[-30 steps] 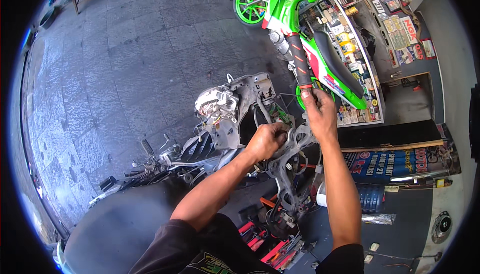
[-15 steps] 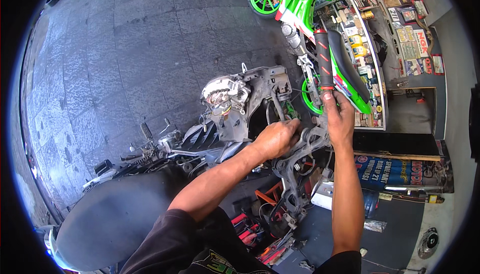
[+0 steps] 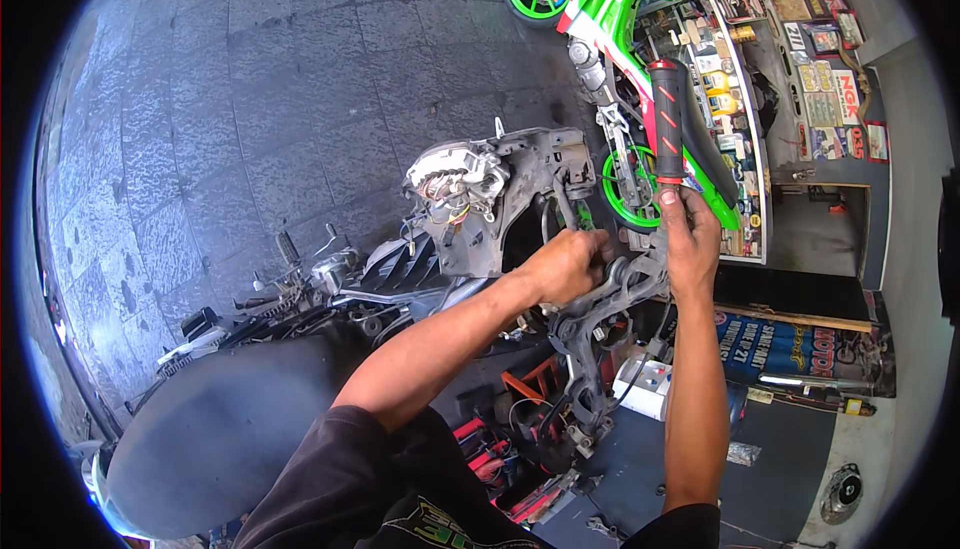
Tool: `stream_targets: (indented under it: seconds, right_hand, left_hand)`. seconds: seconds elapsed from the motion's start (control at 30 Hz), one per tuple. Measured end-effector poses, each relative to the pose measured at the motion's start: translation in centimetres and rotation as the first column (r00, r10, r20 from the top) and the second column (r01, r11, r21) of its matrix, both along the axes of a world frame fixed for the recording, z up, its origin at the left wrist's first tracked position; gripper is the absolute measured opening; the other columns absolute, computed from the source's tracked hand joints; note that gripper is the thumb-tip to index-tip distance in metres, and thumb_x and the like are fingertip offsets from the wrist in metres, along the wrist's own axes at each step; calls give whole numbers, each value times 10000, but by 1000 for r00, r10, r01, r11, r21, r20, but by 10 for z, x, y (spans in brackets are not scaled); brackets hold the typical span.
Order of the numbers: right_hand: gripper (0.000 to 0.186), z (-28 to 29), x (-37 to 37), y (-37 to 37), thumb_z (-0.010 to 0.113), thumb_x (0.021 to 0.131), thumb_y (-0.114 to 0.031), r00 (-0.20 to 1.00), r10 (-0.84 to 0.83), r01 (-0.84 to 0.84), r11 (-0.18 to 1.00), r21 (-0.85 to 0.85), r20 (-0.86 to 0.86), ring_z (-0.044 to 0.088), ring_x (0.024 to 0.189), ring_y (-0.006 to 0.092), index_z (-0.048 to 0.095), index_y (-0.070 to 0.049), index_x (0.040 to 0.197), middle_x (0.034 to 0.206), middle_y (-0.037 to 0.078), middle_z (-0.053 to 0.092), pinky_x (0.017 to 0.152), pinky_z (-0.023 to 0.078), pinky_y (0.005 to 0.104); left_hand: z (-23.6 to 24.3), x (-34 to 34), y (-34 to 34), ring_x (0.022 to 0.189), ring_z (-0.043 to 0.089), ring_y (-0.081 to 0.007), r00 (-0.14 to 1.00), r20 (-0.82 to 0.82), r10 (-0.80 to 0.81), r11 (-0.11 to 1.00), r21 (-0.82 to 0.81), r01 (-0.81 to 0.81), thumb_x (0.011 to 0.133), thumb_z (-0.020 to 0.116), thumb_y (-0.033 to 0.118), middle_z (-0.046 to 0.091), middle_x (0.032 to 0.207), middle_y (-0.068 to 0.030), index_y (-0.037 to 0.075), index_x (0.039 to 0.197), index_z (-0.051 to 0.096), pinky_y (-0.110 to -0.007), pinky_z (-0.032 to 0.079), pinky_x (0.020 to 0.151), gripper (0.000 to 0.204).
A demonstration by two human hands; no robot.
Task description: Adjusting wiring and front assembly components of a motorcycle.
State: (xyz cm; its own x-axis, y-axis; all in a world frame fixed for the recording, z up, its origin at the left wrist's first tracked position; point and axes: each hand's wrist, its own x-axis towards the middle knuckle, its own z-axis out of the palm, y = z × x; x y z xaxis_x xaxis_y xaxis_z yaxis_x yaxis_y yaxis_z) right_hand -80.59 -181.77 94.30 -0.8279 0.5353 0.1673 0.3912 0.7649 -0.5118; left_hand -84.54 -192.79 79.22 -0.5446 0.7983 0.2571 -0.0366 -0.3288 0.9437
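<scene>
My right hand [image 3: 692, 244] is closed round the near end of a black handlebar grip [image 3: 669, 121], its thumb by the red ring there. Slanting red marks run along the grip, which has another red ring at its far end. My left hand [image 3: 572, 267] is curled shut beside the dismantled motorcycle's bare metal frame [image 3: 585, 344]. What its fingers hold, if anything, is hidden from view. Just beyond it to the left is a grimy front panel [image 3: 545, 164] carrying a headlight unit [image 3: 455, 181] with loose wires.
A green, white and red motorcycle [image 3: 618, 9] stands past the grip, beside a glass display case [image 3: 745, 189] of parts. The dismantled motorcycle's dark seat [image 3: 230, 429] is at lower left. Red-handled tools [image 3: 490, 464] and a white box [image 3: 640, 387] lie below my arms.
The whole view has shifted slightly. The grip appears a little farther right and lower, with my right hand still at its near end. My left hand keeps its place at the frame.
</scene>
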Motion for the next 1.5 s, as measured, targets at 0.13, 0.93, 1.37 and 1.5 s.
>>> stream_targets:
  seconds: [0.13,0.93,1.37,1.5]
  right_hand:
    - [458,-2,1,3,647,913,-419,1000,7,-7,1000,-6,-28,492,638,105,660,39,909,707,38,565,596,386,287]
    - [474,3,-1,-2,658,899,-432,1000,-9,7,998,54,24,514,643,113,670,42,899,714,48,597,601,402,296]
    - [495,6,-2,-4,651,898,-448,998,-36,32,997,66,56,521,641,125,669,46,906,711,51,600,612,415,310]
    - [482,4,-1,-4,648,904,-443,999,-17,16,999,31,42,514,640,115,663,38,916,705,48,587,607,410,296]
  left_hand:
    - [-2,-7,3,693,670,-200,990,54,-128,992,-8,128,745,585,-71,666,733,-120,-27,939,592,-338,522,652,199]
    - [-12,8,1,872,648,-382,925,-369,91,995,-8,-101,792,662,105,653,925,-158,2,1000,634,-461,529,748,233]
    - [-6,12,2,859,644,-373,902,-416,114,985,-73,-158,783,670,136,624,946,-136,27,1055,611,-461,529,726,299]
    - [-8,2,-1,899,631,-389,915,-403,8,998,-52,-32,784,655,111,619,950,-162,10,1069,600,-468,519,765,307]
